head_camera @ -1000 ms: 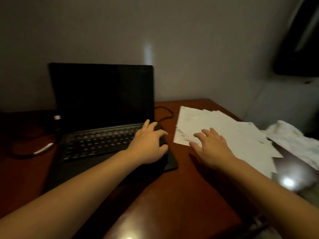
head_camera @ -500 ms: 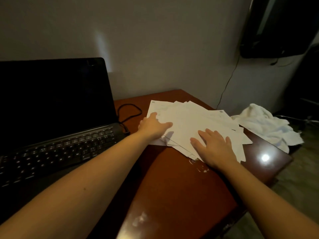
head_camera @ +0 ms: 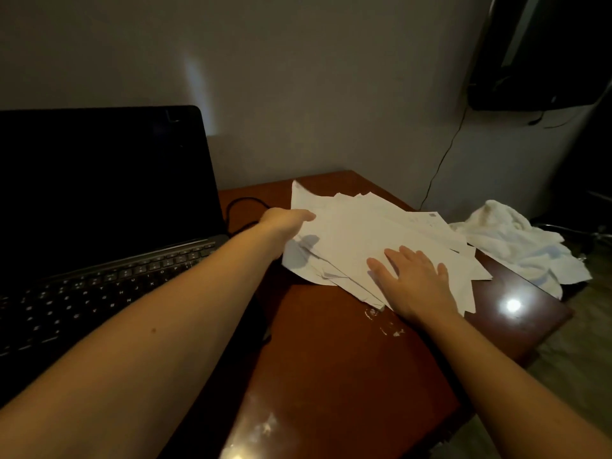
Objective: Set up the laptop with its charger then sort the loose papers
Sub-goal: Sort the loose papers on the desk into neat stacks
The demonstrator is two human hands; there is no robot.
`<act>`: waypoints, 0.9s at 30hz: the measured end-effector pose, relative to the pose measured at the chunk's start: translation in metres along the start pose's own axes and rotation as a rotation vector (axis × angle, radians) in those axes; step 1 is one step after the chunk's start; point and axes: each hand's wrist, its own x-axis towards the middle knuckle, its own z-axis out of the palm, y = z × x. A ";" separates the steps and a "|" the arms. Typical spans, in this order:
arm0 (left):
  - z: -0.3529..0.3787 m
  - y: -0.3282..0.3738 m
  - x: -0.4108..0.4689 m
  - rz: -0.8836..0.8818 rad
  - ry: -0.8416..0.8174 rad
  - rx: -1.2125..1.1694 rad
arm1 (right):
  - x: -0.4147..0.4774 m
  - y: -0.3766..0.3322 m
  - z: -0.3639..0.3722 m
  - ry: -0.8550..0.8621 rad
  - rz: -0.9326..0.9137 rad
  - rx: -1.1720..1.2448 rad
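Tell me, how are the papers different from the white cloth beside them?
The papers are flat sheets with straight edges, fanned out; the white cloth is crumpled into soft folds. The papers have hands on them: the left hand holds their left edge and the right hand rests flat on top; the cloth is untouched. Both are white.

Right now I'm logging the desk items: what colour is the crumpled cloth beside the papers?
White, best seen in the head view: the cloth is plain, unpatterned.

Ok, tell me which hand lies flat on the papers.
The right hand, palm down on the papers; the left hand grips their left edge instead.
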 end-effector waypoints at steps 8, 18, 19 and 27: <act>0.022 -0.008 -0.007 0.024 -0.059 -0.085 | 0.002 0.004 0.001 0.015 -0.025 0.022; 0.023 -0.032 -0.011 0.039 -0.050 -0.259 | -0.024 -0.002 -0.015 0.069 -0.167 0.426; 0.019 -0.033 -0.014 0.052 -0.058 -0.271 | -0.029 -0.003 -0.016 0.052 -0.193 0.433; -0.057 -0.037 -0.056 0.135 -0.065 -0.284 | -0.030 -0.031 -0.035 0.046 -0.203 0.406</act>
